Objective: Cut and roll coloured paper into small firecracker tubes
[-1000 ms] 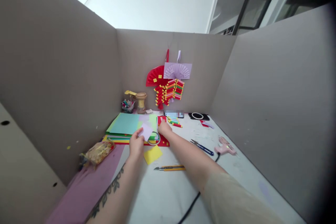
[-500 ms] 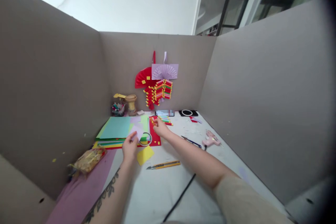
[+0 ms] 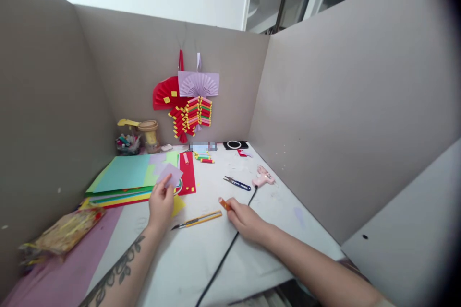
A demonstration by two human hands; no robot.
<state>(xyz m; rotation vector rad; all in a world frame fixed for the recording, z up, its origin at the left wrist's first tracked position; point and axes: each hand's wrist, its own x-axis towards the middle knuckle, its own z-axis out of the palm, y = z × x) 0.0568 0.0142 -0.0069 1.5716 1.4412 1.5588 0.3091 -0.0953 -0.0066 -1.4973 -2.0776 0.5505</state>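
Note:
My left hand (image 3: 161, 204) is closed on a small lilac paper piece (image 3: 170, 174), held just above a yellow square (image 3: 177, 205) and beside a red sheet (image 3: 188, 178). My right hand (image 3: 244, 219) pinches a small orange paper roll (image 3: 224, 204) over the white table (image 3: 248, 259), right of a yellow craft knife (image 3: 198, 220). Several more coloured rolls (image 3: 203, 157) lie at the back of the table.
A stack of coloured sheets (image 3: 126, 177) lies at the left, with blue snips (image 3: 236, 183) and a pink glue gun (image 3: 263, 177) at the right, its black cord (image 3: 223, 259) running toward me. Paper fan decorations (image 3: 187, 100) hang on the cardboard wall. A crinkly bag (image 3: 61, 235) rests on purple paper (image 3: 54, 273).
My right hand pulled back from the coloured rolls at the back toward me, now holding an orange roll near the knife. The view swung right. My left hand kept the lilac piece.

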